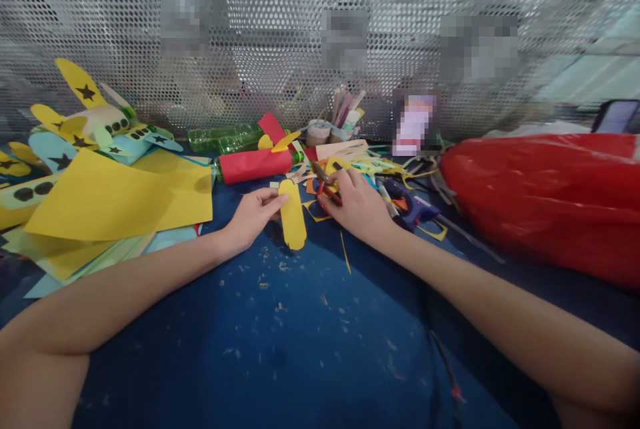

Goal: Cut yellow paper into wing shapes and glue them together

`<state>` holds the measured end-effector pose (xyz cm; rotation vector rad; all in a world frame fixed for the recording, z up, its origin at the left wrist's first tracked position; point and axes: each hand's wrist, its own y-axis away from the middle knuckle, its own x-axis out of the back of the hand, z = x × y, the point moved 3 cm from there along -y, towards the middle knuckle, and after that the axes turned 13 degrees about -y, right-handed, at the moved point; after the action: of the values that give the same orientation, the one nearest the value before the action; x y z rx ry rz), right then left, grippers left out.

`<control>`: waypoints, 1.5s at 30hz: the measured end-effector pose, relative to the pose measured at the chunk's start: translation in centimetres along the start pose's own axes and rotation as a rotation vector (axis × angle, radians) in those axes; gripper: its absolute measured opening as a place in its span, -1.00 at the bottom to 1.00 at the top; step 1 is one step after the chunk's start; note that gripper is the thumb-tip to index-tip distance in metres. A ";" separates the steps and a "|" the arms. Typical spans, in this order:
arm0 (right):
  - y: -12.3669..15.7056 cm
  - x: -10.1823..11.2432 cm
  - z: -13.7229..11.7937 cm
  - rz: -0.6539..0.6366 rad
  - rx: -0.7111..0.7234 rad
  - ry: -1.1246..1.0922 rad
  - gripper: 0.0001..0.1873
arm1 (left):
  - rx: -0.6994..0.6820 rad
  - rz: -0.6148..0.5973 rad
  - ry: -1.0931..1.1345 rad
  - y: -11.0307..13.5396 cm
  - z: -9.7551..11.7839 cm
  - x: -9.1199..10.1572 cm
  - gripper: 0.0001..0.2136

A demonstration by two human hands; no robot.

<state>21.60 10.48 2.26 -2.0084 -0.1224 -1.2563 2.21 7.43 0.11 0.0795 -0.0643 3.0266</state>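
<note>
While a yellow paper strip [294, 222] with rounded ends was pinched between the thumb and fingers of the left hand [254, 216], most of its length was exposed just to the right of that hand; whether its lower end was rested on the blue tabletop [300, 349] could not be told. Traces of dark line were seen along its edge. Among the scraps to the right of the strip, a red-handled tool [334, 198] was partly covered by the curled fingers of the right hand [359, 208]; whether it was gripped or merely touched could not be told.

Just beyond the right hand, coloured paper offcuts [373, 164] were heaped, and a thin yellow sliver [345, 252] was left on its near side. To its right, a dark blue glue gun [419, 210] was laid down, with a large red plastic bag [540, 202] placed farther right.

Beyond the left hand, a red-wrapped bottle [255, 166] was laid on its side, green bottles [225, 138] set behind it. Left of that hand, yellow sheets [165, 189] were piled over paler paper, and star-marked model planes [103, 124] were crowded beyond them. Far beyond both hands, the scene was backed by a perforated metal panel [280, 22].
</note>
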 end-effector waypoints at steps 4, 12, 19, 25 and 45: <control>1.1 -0.4 -3.0 -0.091 0.495 -0.283 -0.84 | -0.019 0.023 0.020 -0.1 -0.2 0.1 -0.71; 1.1 -0.7 -3.0 -0.032 0.289 -0.655 -0.87 | -0.025 -0.028 -0.023 -0.1 -0.1 -0.1 -0.71; 0.5 -1.2 -1.6 -0.068 -0.050 -0.764 -0.66 | -0.011 -0.124 -0.074 0.0 -0.1 -0.3 -0.68; 0.5 -1.5 -1.4 -0.064 -0.111 -0.803 -0.63 | -0.096 -0.198 -0.274 0.3 0.5 -0.6 -0.70; 0.7 -1.4 -1.1 -0.006 -0.185 -0.897 -0.70 | -0.085 -0.217 -0.358 0.2 0.0 -0.8 -0.73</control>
<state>20.43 9.67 1.02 -2.5935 -0.4471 -0.2897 2.97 7.09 0.09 0.5787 -0.2002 2.7530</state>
